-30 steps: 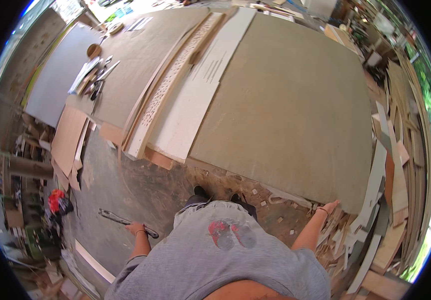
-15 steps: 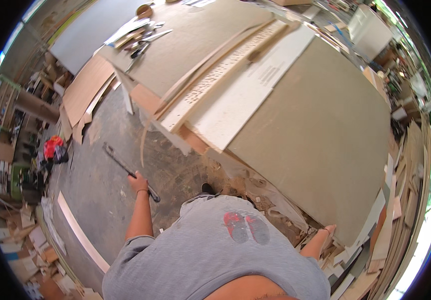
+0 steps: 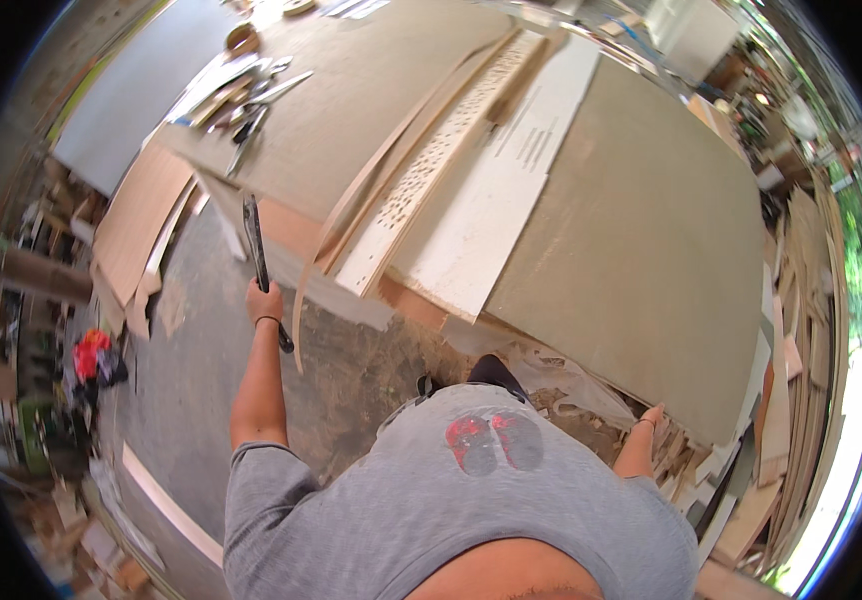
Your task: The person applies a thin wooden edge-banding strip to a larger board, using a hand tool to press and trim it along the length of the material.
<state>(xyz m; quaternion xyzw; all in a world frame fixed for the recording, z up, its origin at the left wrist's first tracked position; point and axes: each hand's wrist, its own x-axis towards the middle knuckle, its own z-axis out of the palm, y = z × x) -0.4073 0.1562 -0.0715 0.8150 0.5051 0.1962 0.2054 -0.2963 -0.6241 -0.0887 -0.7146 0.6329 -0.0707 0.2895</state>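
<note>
My left hand (image 3: 264,300) is closed around a long, thin black bar-shaped tool (image 3: 254,232). It holds the tool nearly upright beside the near left edge of the large worktable; the exact kind of tool is unclear. At the near right edge of the broad brownish-grey board (image 3: 641,230), my right hand (image 3: 653,413) is low and seems to touch the board's rim. Its fingers are too small and partly hidden to make out. White panels (image 3: 491,210) lie along the board, next to a strip full of holes (image 3: 426,170).
A thin curved strip (image 3: 391,145) hangs over the table's near edge. Hand tools (image 3: 251,100) and a tape roll (image 3: 242,39) sit at the far left. Wood offcuts (image 3: 691,465) and stacked boards (image 3: 806,300) crowd the right. A brown sheet (image 3: 146,215) leans at left.
My left hand has raised the black tool and swung it more upright, closer to the table. The view has shifted as my body moved toward the table; my right hand stays at the board's edge.
</note>
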